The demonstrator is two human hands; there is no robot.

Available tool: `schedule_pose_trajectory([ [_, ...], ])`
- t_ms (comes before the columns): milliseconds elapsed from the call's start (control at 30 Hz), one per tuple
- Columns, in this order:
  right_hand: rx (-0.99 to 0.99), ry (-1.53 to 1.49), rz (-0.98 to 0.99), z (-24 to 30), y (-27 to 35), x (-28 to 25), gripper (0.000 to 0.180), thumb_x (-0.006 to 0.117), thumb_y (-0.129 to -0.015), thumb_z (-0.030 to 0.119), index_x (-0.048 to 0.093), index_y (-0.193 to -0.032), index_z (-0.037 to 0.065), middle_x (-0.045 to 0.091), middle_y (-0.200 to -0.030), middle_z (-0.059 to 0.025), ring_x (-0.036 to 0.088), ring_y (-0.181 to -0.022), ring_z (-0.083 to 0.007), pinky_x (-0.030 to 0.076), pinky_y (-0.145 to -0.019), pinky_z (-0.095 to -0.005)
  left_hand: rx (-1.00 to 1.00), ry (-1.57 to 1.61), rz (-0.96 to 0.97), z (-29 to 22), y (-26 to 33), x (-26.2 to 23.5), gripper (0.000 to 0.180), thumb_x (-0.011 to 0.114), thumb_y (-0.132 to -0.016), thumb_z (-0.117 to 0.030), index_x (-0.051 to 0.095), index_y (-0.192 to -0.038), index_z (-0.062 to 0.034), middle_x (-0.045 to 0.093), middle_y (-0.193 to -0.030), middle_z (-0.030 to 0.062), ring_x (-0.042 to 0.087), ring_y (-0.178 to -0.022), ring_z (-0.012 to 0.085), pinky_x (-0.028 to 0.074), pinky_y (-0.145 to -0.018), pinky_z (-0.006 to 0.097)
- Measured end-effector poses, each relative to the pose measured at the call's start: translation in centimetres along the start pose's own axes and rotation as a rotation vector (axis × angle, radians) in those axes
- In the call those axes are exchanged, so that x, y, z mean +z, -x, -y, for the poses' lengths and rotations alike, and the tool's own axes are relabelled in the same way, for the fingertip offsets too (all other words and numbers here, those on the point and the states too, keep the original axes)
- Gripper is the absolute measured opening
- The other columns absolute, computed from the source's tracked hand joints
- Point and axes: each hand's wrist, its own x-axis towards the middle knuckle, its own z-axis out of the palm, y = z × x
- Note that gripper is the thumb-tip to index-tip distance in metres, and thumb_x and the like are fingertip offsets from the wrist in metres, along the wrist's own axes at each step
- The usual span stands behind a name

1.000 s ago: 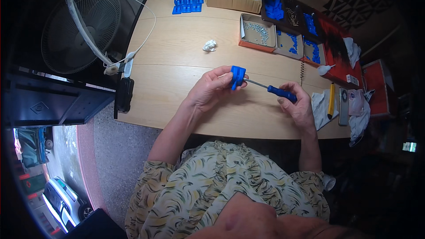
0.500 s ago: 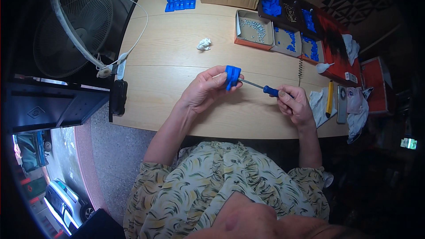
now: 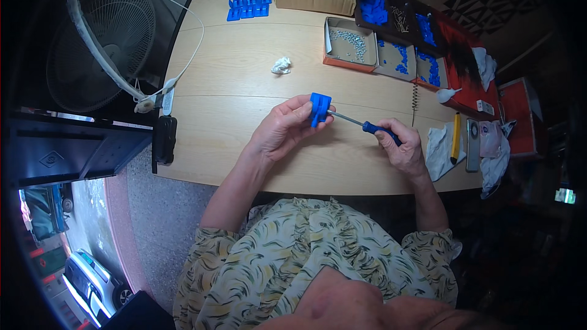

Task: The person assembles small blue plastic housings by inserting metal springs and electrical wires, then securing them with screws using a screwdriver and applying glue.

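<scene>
Right hand (image 3: 405, 148) holds screwdriver (image 3: 372, 128); diamond emblem (image 3: 51, 159) marks dark panel (image 3: 92, 146).

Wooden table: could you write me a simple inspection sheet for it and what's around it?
Surface: light wooden table, thin lines across it.
Work things: blue part; blue-handled screwdriver, shaft running to the part, tip hidden; cardboard box of blue pieces at the back.
Clutter: crumpled white wad; yellow tool by a white cloth, right side.
Hands: left hand grips the part; right hand holds the screwdriver's handle.
Cables: white cable crosses the left side.
Surroundings: fan beyond the left edge; car at lower left.
</scene>
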Motion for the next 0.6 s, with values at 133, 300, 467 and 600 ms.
schedule_pose_trajectory([
  [133, 0.180, -0.164, 0.034, -0.4, 0.1, 0.5, 0.025, 0.066, -0.103, 0.023, 0.069, -0.104, -0.001, 0.062, -0.075, -0.0002, 0.056, -0.068, -0.0072, 0.045, -0.062, -0.0235, 0.077, -0.208, -0.062, 0.0, -0.1, 0.6, 0.035, 0.061, -0.105, -0.022, 0.062, -0.129, 0.0028, 0.071, -0.117, 0.0179, 0.072, -0.106, 0.0220, 0.062, -0.092, 0.031],
  [300, 0.244, -0.206, -0.025, -0.9, 0.2, 1.5, 0.027, 0.066, -0.104, 0.024, 0.071, -0.104, -0.003, 0.061, -0.073, 0.0030, 0.052, -0.067, -0.0043, 0.041, -0.060, -0.0223, 0.121, -0.322, -0.091, 0.1, 0.1, -0.1, 0.038, 0.059, -0.107, -0.023, 0.061, -0.133, 0.0043, 0.072, -0.117, 0.0154, 0.072, -0.106, 0.0191, 0.060, -0.093, 0.030],
  [467, 0.301, -0.232, -0.021, -1.0, 0.1, 1.6, 0.027, 0.065, -0.104, 0.025, 0.071, -0.104, -0.001, 0.061, -0.074, 0.0032, 0.051, -0.067, -0.0038, 0.040, -0.060, -0.0219, 0.249, -0.459, -0.113, 0.0, 0.4, 1.4, 0.038, 0.055, -0.107, -0.008, 0.053, -0.143, 0.0053, 0.072, -0.118, 0.0132, 0.069, -0.106, 0.0137, 0.057, -0.096, 0.028],
  [600, 0.318, -0.274, -0.013, -0.8, -0.1, 1.8, 0.028, 0.067, -0.103, 0.027, 0.072, -0.101, 0.000, 0.061, -0.074, 0.0033, 0.051, -0.068, -0.0035, 0.040, -0.061, -0.0213, 0.359, -0.516, -0.080, 0.5, 0.2, 0.8, 0.040, 0.055, -0.105, -0.003, 0.050, -0.145, 0.0044, 0.071, -0.119, 0.0134, 0.069, -0.108, 0.0135, 0.057, -0.096, 0.028],
])
